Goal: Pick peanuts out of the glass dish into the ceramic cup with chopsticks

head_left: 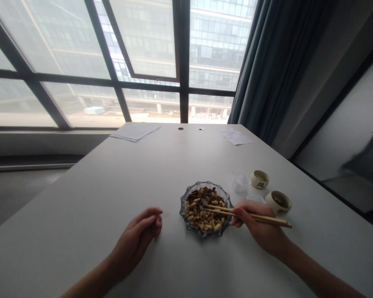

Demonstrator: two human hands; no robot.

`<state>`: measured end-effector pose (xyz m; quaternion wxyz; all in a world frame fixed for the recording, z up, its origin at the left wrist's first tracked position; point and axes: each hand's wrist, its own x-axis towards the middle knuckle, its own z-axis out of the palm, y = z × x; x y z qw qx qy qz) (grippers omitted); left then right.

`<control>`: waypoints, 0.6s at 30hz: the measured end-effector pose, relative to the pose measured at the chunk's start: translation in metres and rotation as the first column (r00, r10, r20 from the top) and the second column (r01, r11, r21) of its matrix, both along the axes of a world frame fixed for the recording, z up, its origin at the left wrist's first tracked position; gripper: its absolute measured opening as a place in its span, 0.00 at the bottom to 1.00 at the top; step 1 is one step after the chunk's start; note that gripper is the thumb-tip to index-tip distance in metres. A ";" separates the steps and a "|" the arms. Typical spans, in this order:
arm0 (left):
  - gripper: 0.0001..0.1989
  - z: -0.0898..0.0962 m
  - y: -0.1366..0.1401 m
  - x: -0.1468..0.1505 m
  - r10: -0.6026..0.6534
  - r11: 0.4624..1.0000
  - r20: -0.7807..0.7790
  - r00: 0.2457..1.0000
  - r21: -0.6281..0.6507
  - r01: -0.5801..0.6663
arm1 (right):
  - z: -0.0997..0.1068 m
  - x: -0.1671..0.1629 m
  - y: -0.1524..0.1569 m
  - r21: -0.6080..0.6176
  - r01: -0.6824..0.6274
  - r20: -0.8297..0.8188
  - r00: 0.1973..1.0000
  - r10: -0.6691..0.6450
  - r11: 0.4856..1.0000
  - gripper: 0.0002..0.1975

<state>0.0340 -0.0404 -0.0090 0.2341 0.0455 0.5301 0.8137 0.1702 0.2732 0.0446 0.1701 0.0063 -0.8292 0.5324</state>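
Note:
My right hand (261,229) grips a pair of wooden chopsticks (251,215). Their tips reach over a scalloped glass bowl (186,223), among its contents; I cannot tell whether anything is pinched between them. Peanuts in their shells (205,221) fill the near part of the bowl. Dark, flat pieces that look like melon seeds (209,192) lie toward its far side. Left of the bowl, my left hand (141,234) rests on its side on the white table, apart from the bowl. Its fingers curl in loosely, with nothing visible in them.
Two cream ceramic cups with dark characters, a farther cup (260,179) and a nearer cup (278,203), stand right of the bowl. By them are a clear plastic cup (240,183) and another clear container (255,199), partly hidden. Papers (136,132) lie at the table's far end.

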 end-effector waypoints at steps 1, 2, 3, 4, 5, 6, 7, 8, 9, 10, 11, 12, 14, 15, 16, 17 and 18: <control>0.07 -0.002 0.000 -0.001 -0.001 1.000 -0.002 1.000 0.014 0.001 | -0.002 -0.003 0.000 0.002 0.000 0.022 1.000 0.000 1.000 0.17; 0.06 -0.005 -0.001 -0.001 -0.002 1.000 -0.004 1.000 0.025 0.002 | -0.005 -0.004 0.000 -0.006 0.005 0.038 0.999 -0.005 1.000 0.17; 0.06 -0.006 -0.001 -0.002 -0.004 0.999 -0.006 1.000 0.035 0.004 | -0.007 -0.005 0.001 -0.019 0.013 0.050 0.999 -0.012 1.000 0.17; 0.06 -0.007 -0.001 -0.002 -0.005 0.999 -0.006 1.000 0.043 0.006 | -0.009 -0.005 0.002 -0.029 0.022 0.059 0.998 -0.020 0.999 0.16; 0.05 -0.007 -0.001 -0.002 -0.007 0.999 -0.005 1.000 0.050 0.007 | -0.011 -0.005 0.003 -0.033 0.029 0.064 0.998 -0.027 0.999 0.16; 0.05 -0.007 -0.001 -0.001 -0.008 0.998 -0.003 1.000 0.055 0.008 | -0.013 -0.005 0.003 -0.034 0.036 0.065 0.997 -0.034 0.999 0.16; 0.05 -0.007 -0.001 -0.001 -0.008 0.998 -0.001 1.000 0.058 0.008 | -0.014 -0.004 0.003 -0.036 0.043 0.064 0.997 -0.040 0.998 0.15; 0.05 -0.006 -0.001 0.000 -0.008 0.998 0.002 1.000 0.058 0.008 | -0.016 -0.004 0.003 -0.042 0.051 0.060 0.997 -0.048 0.998 0.15; 0.05 -0.005 -0.001 0.000 -0.008 0.998 0.003 1.000 0.057 0.008 | -0.017 -0.004 0.003 -0.057 0.062 0.055 0.997 -0.059 0.996 0.15; 0.05 -0.005 -0.001 0.000 -0.009 0.998 0.004 1.000 0.055 0.008 | -0.018 -0.004 0.002 -0.081 0.076 0.050 0.996 -0.072 0.994 0.16; 0.05 -0.004 -0.001 0.000 -0.008 0.999 0.005 1.000 0.054 0.008 | -0.018 -0.005 0.000 -0.111 0.092 0.046 0.995 -0.088 0.990 0.16; 0.05 -0.004 0.000 0.000 -0.009 0.998 0.006 1.000 0.054 0.009 | -0.019 -0.005 -0.001 -0.140 0.110 0.042 0.994 -0.105 0.984 0.17; 0.05 -0.003 0.000 0.000 -0.011 0.998 0.010 1.000 0.055 0.010 | -0.017 -0.005 -0.004 -0.180 0.148 0.028 0.989 -0.145 0.973 0.17; 0.05 -0.003 0.000 0.000 -0.009 0.999 0.012 1.000 0.053 0.009 | -0.016 -0.004 -0.005 -0.186 0.163 0.016 0.987 -0.163 0.969 0.17; 0.05 -0.003 0.000 0.000 -0.007 0.999 0.014 1.000 0.050 0.006 | -0.014 -0.002 -0.005 -0.187 0.178 -0.001 0.983 -0.181 0.966 0.17; 0.05 -0.003 0.000 0.000 -0.004 0.999 0.016 1.000 0.046 0.003 | -0.011 0.000 -0.004 -0.187 0.193 -0.020 0.980 -0.200 0.963 0.17; 0.05 -0.003 0.000 0.000 -0.002 0.999 0.016 1.000 0.042 0.002 | -0.007 0.003 -0.003 -0.187 0.211 -0.041 0.974 -0.222 0.959 0.17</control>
